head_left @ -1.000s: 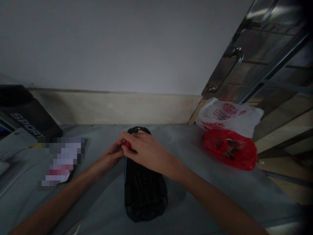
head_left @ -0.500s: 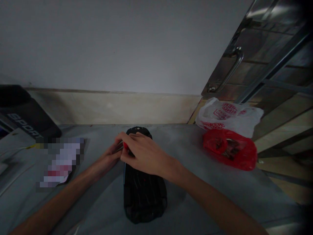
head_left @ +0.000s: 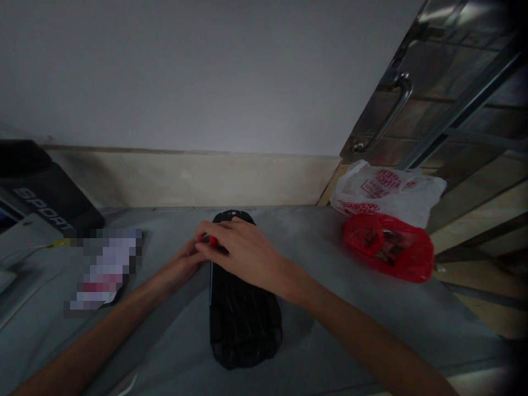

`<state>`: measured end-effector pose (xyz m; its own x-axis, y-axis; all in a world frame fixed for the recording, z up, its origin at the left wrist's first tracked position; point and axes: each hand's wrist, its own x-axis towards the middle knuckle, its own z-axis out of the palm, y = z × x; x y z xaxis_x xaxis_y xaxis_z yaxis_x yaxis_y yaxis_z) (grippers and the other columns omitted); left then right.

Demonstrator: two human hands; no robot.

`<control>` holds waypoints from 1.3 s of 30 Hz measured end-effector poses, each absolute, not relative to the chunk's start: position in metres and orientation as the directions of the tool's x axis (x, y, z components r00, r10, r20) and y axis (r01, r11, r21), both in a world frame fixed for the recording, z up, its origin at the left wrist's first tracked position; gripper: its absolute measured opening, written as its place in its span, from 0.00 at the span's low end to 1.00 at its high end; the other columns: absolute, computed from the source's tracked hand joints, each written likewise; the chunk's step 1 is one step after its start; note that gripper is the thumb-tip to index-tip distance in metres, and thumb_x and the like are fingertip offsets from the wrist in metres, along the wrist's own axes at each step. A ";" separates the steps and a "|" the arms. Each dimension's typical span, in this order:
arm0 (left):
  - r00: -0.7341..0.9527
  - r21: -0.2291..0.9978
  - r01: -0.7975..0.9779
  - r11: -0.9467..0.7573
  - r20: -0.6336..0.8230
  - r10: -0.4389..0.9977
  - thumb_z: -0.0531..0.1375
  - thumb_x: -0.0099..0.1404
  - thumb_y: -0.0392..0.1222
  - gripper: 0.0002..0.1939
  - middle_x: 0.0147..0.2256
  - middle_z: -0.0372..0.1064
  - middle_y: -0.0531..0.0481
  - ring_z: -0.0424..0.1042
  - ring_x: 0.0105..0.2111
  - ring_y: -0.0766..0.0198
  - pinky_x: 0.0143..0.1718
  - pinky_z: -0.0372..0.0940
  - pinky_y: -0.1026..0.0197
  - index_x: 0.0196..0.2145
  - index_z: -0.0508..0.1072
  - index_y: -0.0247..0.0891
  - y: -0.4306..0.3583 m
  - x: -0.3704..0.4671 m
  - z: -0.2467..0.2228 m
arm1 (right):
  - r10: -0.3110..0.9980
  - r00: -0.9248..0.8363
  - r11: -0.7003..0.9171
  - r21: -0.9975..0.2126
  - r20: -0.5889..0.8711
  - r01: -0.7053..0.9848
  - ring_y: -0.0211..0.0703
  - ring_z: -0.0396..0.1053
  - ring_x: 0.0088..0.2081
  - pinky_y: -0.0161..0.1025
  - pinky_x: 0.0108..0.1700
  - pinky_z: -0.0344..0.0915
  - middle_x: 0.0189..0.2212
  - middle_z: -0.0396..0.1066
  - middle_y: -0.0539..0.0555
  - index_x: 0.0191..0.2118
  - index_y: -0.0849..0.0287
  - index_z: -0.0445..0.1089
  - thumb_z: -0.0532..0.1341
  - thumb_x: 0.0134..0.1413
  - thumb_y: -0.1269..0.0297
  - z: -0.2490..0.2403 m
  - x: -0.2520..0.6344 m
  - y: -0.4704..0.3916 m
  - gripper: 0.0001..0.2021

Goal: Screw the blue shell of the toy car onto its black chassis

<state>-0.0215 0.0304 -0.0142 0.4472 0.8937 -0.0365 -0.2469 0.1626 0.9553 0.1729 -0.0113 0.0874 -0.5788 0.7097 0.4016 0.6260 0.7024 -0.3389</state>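
Note:
A long black plastic body (head_left: 245,324), shaped like a toy car, lies lengthwise on the grey tabletop. Over its far half rests my right hand (head_left: 243,250), its thumb and forefinger pinched around a small red piece (head_left: 213,241). Only a bit of red shows, so its kind is unclear. My left hand (head_left: 190,256) is at the left edge of the black body, touching or very close to my right fingertips. Its fingers are curled and partly hidden behind the right hand; what they grip does not show.
On the left are a phone-like slab with a blurred screen (head_left: 109,267), a black box lettered SPORT (head_left: 49,198) and a white cable (head_left: 31,297). A red plastic bag (head_left: 408,258) and a white printed bag (head_left: 388,190) lie at right. A wall (head_left: 198,179) bounds the back.
My right thumb and forefinger have shifted slightly left around the red piece, and more red shows between them. The view has tilted a little; the black body stays in place.

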 end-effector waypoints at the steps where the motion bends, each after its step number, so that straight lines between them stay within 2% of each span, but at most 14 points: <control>1: 0.440 0.957 -0.241 0.163 -0.042 0.897 0.73 0.60 0.44 0.17 0.52 0.79 0.43 0.70 0.61 0.44 0.65 0.58 0.47 0.47 0.81 0.43 0.030 -0.021 -0.014 | 0.718 -0.572 0.694 -0.342 0.396 0.633 0.43 0.74 0.44 0.41 0.53 0.64 0.42 0.78 0.52 0.50 0.54 0.68 0.53 0.75 0.62 0.086 0.173 -0.011 0.09; 5: 0.459 0.950 -0.258 0.175 -0.038 0.887 0.73 0.58 0.41 0.18 0.52 0.79 0.44 0.70 0.61 0.43 0.65 0.59 0.47 0.47 0.81 0.43 0.028 -0.018 -0.008 | 0.691 -0.590 0.723 -0.366 0.419 0.587 0.43 0.73 0.47 0.41 0.56 0.63 0.44 0.77 0.53 0.53 0.56 0.67 0.56 0.70 0.67 0.084 0.172 -0.009 0.10; 8: 0.479 0.946 -0.276 0.171 -0.019 0.878 0.72 0.59 0.40 0.17 0.51 0.80 0.44 0.69 0.62 0.43 0.64 0.60 0.48 0.47 0.81 0.42 0.028 -0.018 -0.006 | 0.694 -0.577 0.719 -0.366 0.431 0.591 0.44 0.72 0.48 0.41 0.56 0.62 0.44 0.77 0.53 0.50 0.56 0.69 0.59 0.68 0.64 0.085 0.172 -0.009 0.08; 11: 0.463 0.945 -0.282 0.164 -0.016 0.886 0.71 0.62 0.40 0.14 0.49 0.80 0.45 0.70 0.62 0.45 0.65 0.58 0.49 0.46 0.81 0.41 0.028 -0.018 -0.008 | 0.733 -0.545 0.677 -0.362 0.406 0.641 0.44 0.73 0.44 0.42 0.52 0.64 0.40 0.77 0.52 0.48 0.55 0.70 0.56 0.73 0.59 0.085 0.173 -0.009 0.08; 14: 0.455 0.945 -0.275 0.176 -0.034 0.890 0.73 0.60 0.42 0.13 0.48 0.81 0.45 0.72 0.59 0.47 0.64 0.59 0.49 0.43 0.82 0.41 0.029 -0.019 -0.009 | 0.716 -0.567 0.696 -0.365 0.407 0.618 0.43 0.73 0.44 0.42 0.52 0.64 0.41 0.77 0.52 0.50 0.55 0.69 0.55 0.73 0.63 0.085 0.173 -0.007 0.08; 18: 0.455 0.947 -0.257 0.191 -0.056 0.889 0.75 0.56 0.45 0.15 0.44 0.81 0.45 0.76 0.51 0.48 0.60 0.64 0.50 0.40 0.82 0.39 0.029 -0.018 -0.008 | 0.658 -0.629 0.753 -0.390 0.415 0.530 0.42 0.71 0.47 0.41 0.56 0.62 0.43 0.76 0.52 0.47 0.55 0.68 0.57 0.66 0.71 0.089 0.174 -0.008 0.07; 21: 0.473 0.950 -0.242 0.196 -0.061 0.879 0.75 0.57 0.47 0.15 0.42 0.81 0.46 0.77 0.49 0.50 0.57 0.66 0.52 0.38 0.81 0.39 0.027 -0.017 -0.004 | 0.644 -0.638 0.765 -0.390 0.422 0.513 0.42 0.71 0.46 0.41 0.56 0.62 0.41 0.75 0.51 0.43 0.54 0.68 0.58 0.64 0.70 0.091 0.174 -0.010 0.05; 23: 0.460 0.955 -0.237 0.180 -0.053 0.886 0.75 0.57 0.46 0.15 0.42 0.81 0.47 0.76 0.50 0.50 0.58 0.65 0.52 0.39 0.81 0.39 0.026 -0.016 -0.003 | 0.665 -0.611 0.746 -0.362 0.429 0.558 0.43 0.71 0.45 0.42 0.55 0.62 0.40 0.75 0.51 0.43 0.55 0.68 0.58 0.67 0.66 0.090 0.173 -0.010 0.03; 27: 0.448 0.960 -0.236 0.154 -0.034 0.894 0.73 0.59 0.44 0.14 0.46 0.80 0.48 0.74 0.56 0.49 0.62 0.62 0.53 0.42 0.82 0.41 0.024 -0.015 -0.002 | 0.713 -0.585 0.700 -0.334 0.386 0.632 0.44 0.72 0.43 0.43 0.52 0.64 0.39 0.76 0.52 0.48 0.55 0.68 0.54 0.74 0.59 0.086 0.173 -0.009 0.08; 31: 0.454 0.957 -0.230 0.174 -0.053 0.889 0.72 0.60 0.43 0.17 0.53 0.78 0.50 0.70 0.61 0.49 0.65 0.60 0.52 0.47 0.81 0.44 0.025 -0.015 -0.001 | 0.677 -0.644 0.735 -0.350 0.356 0.580 0.44 0.72 0.48 0.43 0.56 0.63 0.44 0.76 0.55 0.52 0.57 0.65 0.55 0.71 0.68 0.094 0.183 -0.009 0.08; 35: 0.464 0.957 -0.235 0.173 -0.047 0.885 0.73 0.59 0.42 0.23 0.54 0.77 0.46 0.65 0.65 0.46 0.68 0.57 0.48 0.53 0.78 0.44 0.026 -0.015 0.000 | 0.648 -0.688 0.759 -0.359 0.327 0.543 0.43 0.70 0.47 0.42 0.53 0.64 0.44 0.74 0.54 0.47 0.55 0.66 0.55 0.68 0.71 0.105 0.199 -0.007 0.06; 39: 0.473 0.958 -0.202 0.201 -0.085 0.877 0.73 0.61 0.44 0.29 0.61 0.72 0.44 0.63 0.67 0.44 0.69 0.54 0.44 0.59 0.74 0.45 0.027 -0.016 -0.001 | 0.623 -0.723 0.769 -0.402 0.298 0.498 0.41 0.70 0.44 0.39 0.49 0.63 0.44 0.73 0.53 0.45 0.55 0.68 0.56 0.64 0.75 0.108 0.208 -0.003 0.09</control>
<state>-0.0164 0.0274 -0.0013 0.4730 0.8770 -0.0846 -0.2020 0.2014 0.9584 0.2083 -0.0034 0.1082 -0.7230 0.6234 0.2977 0.4976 0.7688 -0.4017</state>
